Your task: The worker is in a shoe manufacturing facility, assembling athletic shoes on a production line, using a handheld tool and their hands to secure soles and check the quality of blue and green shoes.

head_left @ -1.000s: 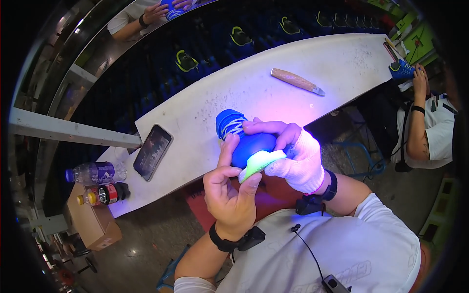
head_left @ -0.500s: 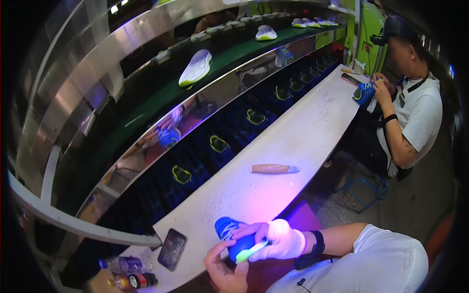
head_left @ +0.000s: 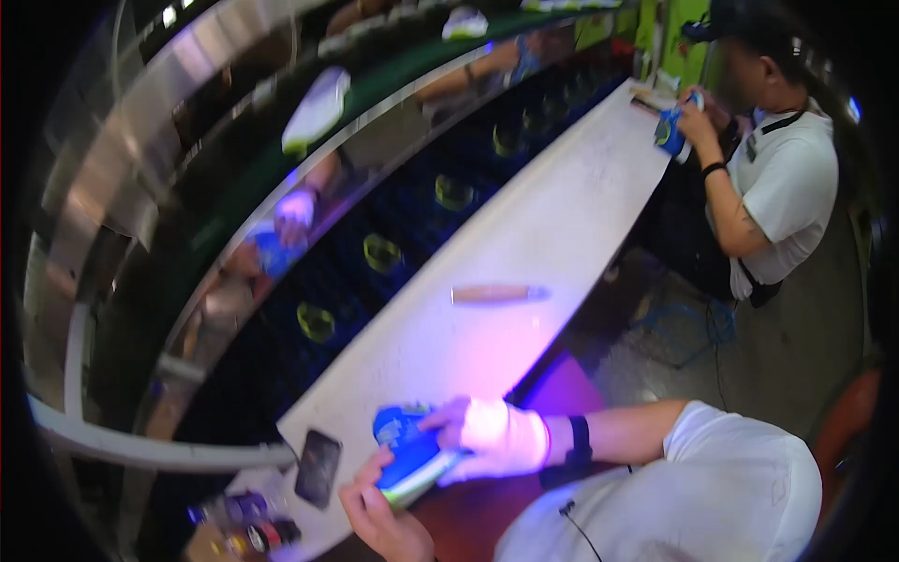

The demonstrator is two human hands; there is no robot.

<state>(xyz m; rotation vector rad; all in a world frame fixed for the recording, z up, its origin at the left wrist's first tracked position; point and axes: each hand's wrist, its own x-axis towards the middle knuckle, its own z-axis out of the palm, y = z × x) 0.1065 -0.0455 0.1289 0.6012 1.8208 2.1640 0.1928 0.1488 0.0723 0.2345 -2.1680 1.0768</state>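
Observation:
A blue shoe (head_left: 412,461) with a white and bright green sole edge is held over the bench's near edge. My bare left hand (head_left: 386,513) grips its lower left side, fingers bent around the sole edge. On the other side my right hand (head_left: 492,436), in a white glove lit purple-pink, is closed on the upper and sole, its fingertips blurred. Farther up the white bench (head_left: 375,375) lies a wooden-handled tool (head_left: 496,293), its narrow end pointing right. A dark phone (head_left: 318,466) rests left of the shoe.
Bottles (head_left: 272,534) lie at the lower left beside a pale metal bar (head_left: 178,456). Beyond the bench, a dark conveyor carries green-rimmed shoes (head_left: 382,253); white-green soles (head_left: 316,110) ride a higher green belt. At the right, a seated co-worker (head_left: 782,169) holds another blue shoe (head_left: 669,133).
The shoe in my hands has turned, bringing its long white-green sole edge into sight. My gloved hand has shifted along it. The whole view has swung; the co-worker's shoe is turned differently.

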